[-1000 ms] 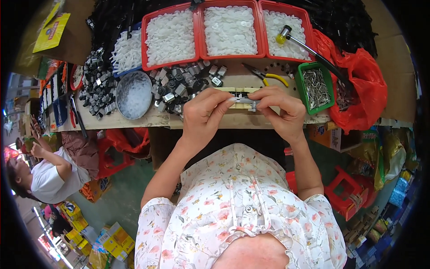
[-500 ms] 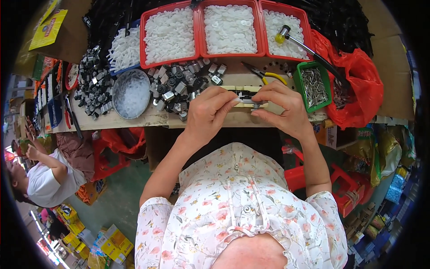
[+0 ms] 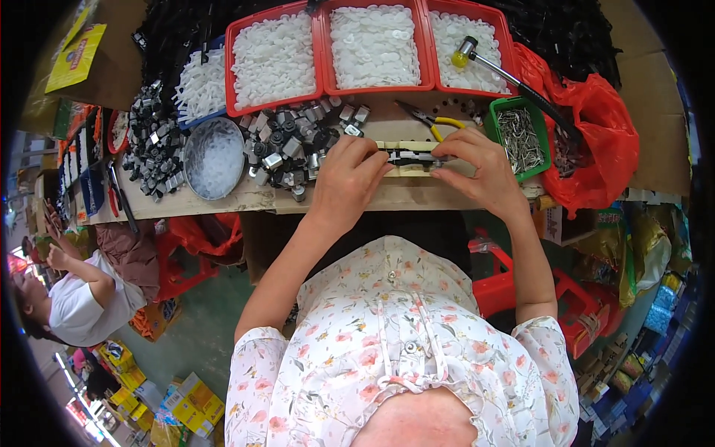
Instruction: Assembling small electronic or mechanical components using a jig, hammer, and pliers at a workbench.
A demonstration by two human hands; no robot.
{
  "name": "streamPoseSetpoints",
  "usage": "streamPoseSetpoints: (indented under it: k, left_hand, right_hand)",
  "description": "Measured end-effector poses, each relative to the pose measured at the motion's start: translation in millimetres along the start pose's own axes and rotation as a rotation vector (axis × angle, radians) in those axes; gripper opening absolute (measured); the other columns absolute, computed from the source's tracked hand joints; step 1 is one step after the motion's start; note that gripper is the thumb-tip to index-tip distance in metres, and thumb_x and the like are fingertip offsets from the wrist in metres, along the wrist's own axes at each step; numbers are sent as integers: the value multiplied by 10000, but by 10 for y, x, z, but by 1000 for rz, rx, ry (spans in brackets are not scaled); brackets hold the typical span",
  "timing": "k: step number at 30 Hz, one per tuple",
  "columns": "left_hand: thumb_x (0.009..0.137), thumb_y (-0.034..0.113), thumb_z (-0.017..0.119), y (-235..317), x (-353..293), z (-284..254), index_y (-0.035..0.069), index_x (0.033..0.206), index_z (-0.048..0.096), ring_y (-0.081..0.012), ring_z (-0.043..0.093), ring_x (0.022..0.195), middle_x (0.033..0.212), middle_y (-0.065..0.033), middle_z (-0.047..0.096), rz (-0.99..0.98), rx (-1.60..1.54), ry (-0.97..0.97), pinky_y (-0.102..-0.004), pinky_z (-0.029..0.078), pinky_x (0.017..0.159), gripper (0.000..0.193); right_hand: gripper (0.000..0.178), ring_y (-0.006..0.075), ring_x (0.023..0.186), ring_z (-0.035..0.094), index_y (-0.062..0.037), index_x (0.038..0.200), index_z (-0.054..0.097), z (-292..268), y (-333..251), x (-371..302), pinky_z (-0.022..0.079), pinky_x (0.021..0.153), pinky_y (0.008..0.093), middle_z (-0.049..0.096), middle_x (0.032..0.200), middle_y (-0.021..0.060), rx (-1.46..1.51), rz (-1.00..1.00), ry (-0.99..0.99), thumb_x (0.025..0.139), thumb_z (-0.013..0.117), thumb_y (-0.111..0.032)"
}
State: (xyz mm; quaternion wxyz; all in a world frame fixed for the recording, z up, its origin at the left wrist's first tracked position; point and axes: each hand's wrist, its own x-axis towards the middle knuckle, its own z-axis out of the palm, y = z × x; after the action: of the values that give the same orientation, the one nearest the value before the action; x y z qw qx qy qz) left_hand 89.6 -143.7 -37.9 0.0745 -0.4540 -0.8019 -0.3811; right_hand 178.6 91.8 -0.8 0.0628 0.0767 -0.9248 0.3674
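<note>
A cream-coloured block or jig [image 3: 417, 171] with a dark slotted middle lies at the table's front edge, between my hands. Along its slot lies a narrow light-grey plastic part [image 3: 413, 156]. My left hand [image 3: 346, 179] is closed with its fingertips at the left end of this part. Thumb and forefinger of my right hand [image 3: 480, 167] pinch around the part's right end. The left fingertips are partly hidden by the hand itself. Yellow-handled pliers [image 3: 432, 119] lie just behind the jig, and a heap of small metal-and-black parts [image 3: 287, 141] is beside my left hand.
Behind stand red trays [image 3: 322, 56] of white plastic pieces. A round metal bowl [image 3: 242, 160] is on the left. A green tray [image 3: 547, 145] of metal pins, a small hammer [image 3: 521, 86] and a red bag [image 3: 607, 141] are on the right. Another person [image 3: 89, 298] sits at left.
Both hands have lowered the grey part from just above the jig into its slot. My right fingers have moved slightly right along it. The view has shifted a little.
</note>
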Motion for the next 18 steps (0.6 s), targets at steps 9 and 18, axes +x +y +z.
streamPoseSetpoints:
  k: [9, 18]
  left_hand:
    - [767, 64, 790, 40, 62, 96, 41, 967, 717, -288, 573, 884, 916, -78, 628, -23, 41, 66, -394, 482, 743, 214]
    - [750, 66, 771, 18, 82, 215, 89, 944, 735, -294, 577, 923, 911, -57, 633, 49, 39, 73, -411, 470, 791, 199]
  right_hand:
    - [262, 272, 931, 640, -8, 978, 692, 142, 71, 55, 519, 809, 359, 628, 991, 109, 29, -30, 4, 743, 800, -55]
    - [210, 145, 902, 582, -18, 958, 719, 323, 132, -76, 467, 746, 264, 572, 973, 48, 305, 221, 130, 756, 779, -13]
